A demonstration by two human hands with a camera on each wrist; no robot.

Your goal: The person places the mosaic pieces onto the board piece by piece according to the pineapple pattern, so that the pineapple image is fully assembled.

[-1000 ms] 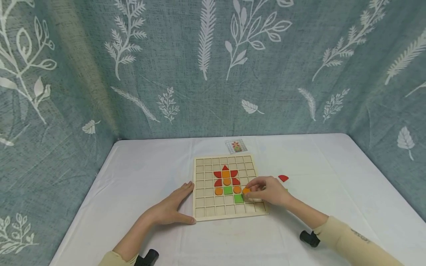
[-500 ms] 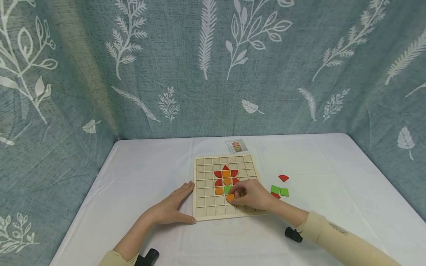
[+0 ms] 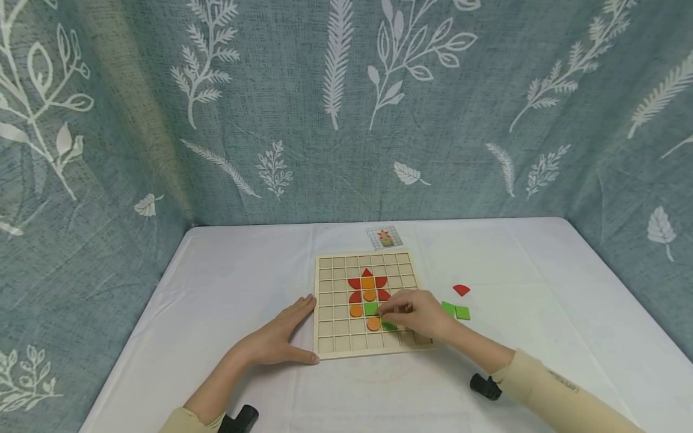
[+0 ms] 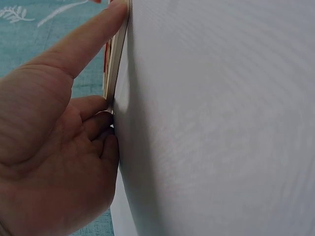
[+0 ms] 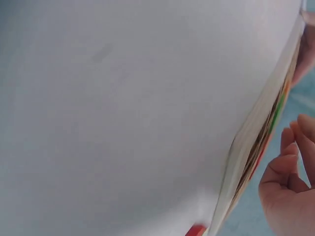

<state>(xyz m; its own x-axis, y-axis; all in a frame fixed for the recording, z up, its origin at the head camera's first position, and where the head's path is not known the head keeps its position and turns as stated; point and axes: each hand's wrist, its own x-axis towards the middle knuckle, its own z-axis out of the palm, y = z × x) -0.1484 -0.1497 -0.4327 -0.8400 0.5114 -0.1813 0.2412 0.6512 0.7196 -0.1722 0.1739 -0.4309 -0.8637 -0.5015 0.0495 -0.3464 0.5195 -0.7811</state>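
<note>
A wooden grid board (image 3: 331, 344) lies on the white table, with red quarter-circle pieces (image 3: 354, 283), green squares (image 3: 370, 309) and orange discs (image 3: 355, 311) set in its cells. My left hand (image 3: 278, 334) rests at its left edge with straight fingers, the thumb at the near corner. The left wrist view shows that thumb and fingers against the board's side. My right hand (image 3: 415, 313) is over the right half with curled fingers, thumb and fingertips together, no piece showing between them. Just left of it lies an orange disc (image 3: 373, 324). The hand partly covers another green square (image 3: 388, 326).
Right of the board lie two loose green squares (image 3: 462, 313) and a red quarter-circle (image 3: 461, 290). Behind the board is a small pattern card (image 3: 385, 238) showing coloured shapes on a grid. A leaf-patterned curtain (image 3: 303, 120) closes off the back and sides.
My right hand carried an orange disc leftward and let it go in a cell beside the green square, then drew back slightly up and right. My left hand has stayed put.
</note>
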